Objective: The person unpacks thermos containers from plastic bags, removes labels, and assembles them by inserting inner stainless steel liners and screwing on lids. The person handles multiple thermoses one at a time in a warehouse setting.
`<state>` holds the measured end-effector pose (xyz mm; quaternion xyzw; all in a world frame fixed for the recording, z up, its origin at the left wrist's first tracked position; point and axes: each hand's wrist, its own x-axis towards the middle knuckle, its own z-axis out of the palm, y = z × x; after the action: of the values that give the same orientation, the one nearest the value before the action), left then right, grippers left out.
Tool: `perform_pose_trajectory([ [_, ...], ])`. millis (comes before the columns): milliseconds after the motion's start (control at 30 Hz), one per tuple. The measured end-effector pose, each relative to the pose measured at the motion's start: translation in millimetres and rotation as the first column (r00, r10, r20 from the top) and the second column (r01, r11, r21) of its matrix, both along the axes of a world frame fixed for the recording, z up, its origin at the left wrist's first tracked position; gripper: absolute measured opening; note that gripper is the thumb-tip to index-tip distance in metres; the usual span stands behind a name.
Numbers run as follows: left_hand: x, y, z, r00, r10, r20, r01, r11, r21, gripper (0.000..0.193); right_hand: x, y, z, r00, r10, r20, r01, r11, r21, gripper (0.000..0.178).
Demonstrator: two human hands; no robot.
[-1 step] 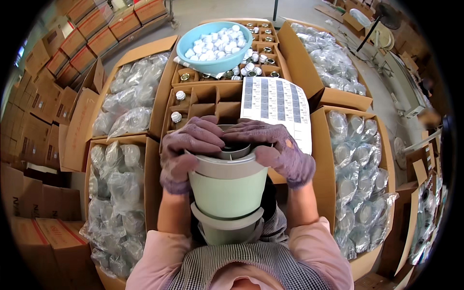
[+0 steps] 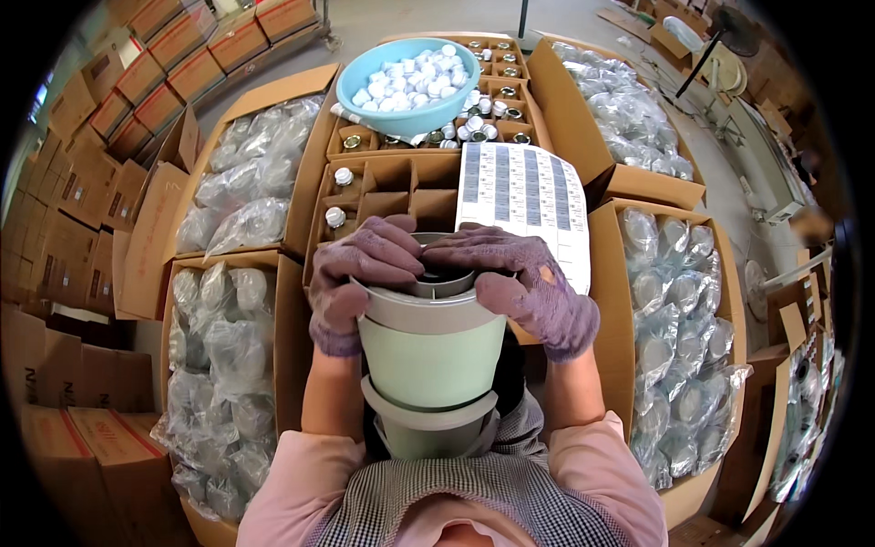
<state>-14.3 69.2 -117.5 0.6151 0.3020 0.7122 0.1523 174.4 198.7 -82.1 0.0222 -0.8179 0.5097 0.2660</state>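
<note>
In front of my body stands a pale green pot-like container [image 2: 431, 360] with a wide grey rim. Below it shows a similar green container [image 2: 433, 436], also with a grey rim. My left hand [image 2: 369, 273], in a purple-grey knit glove, grips the upper rim with its fingers over the top and its thumb on the near side. My right hand [image 2: 524, 283], gloved alike with a pale patch on the back, grips the rim's right side the same way. The fingertips nearly meet above the dark opening, and whatever lies inside is mostly hidden.
Beyond my hands is a divided carton [image 2: 387, 166] with two white-capped bottles [image 2: 344, 177]. A printed label sheet [image 2: 521, 193] lies over its right side. Farther off, a blue basin [image 2: 401, 120] holds white caps. Cartons of plastic-wrapped glassware [image 2: 235, 342] flank me on both sides.
</note>
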Motion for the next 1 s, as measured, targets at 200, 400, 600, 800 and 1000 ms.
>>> perform_pose_trajectory([
  [200, -2.6, -4.0, 12.8, 0.994, 0.012, -0.110, -0.019, 0.998, -0.063, 0.065, -2.5, 1.0, 0.1, 0.998, -0.057, 0.004, 0.057, 0.998, -0.007, 0.038],
  [400, 22.8, -32.2, 33.5, 0.964, 0.160, -0.215, -0.229, 0.907, -0.352, 0.025, -15.5, 4.5, -25.0, 0.966, 0.016, -0.259, -0.026, 0.999, -0.036, 0.040],
  [600, 52.3, -27.3, 47.0, 0.882, 0.281, -0.378, -0.398, 0.873, -0.281, 0.020, -34.3, 25.6, -67.8, 0.830, 0.203, -0.520, -0.364, 0.903, -0.228, 0.029],
  [800, 10.1, -21.3, 19.4, 1.000, 0.028, 0.008, -0.026, 0.984, -0.177, 0.051, -7.7, -1.3, -15.6, 0.967, -0.055, -0.251, 0.049, 0.998, -0.030, 0.030],
  [1000, 33.3, -27.8, 37.2, 0.953, 0.187, -0.238, -0.246, 0.936, -0.253, 0.023, -39.7, 30.2, -58.9, 0.842, 0.144, -0.520, -0.223, 0.971, -0.092, 0.037],
])
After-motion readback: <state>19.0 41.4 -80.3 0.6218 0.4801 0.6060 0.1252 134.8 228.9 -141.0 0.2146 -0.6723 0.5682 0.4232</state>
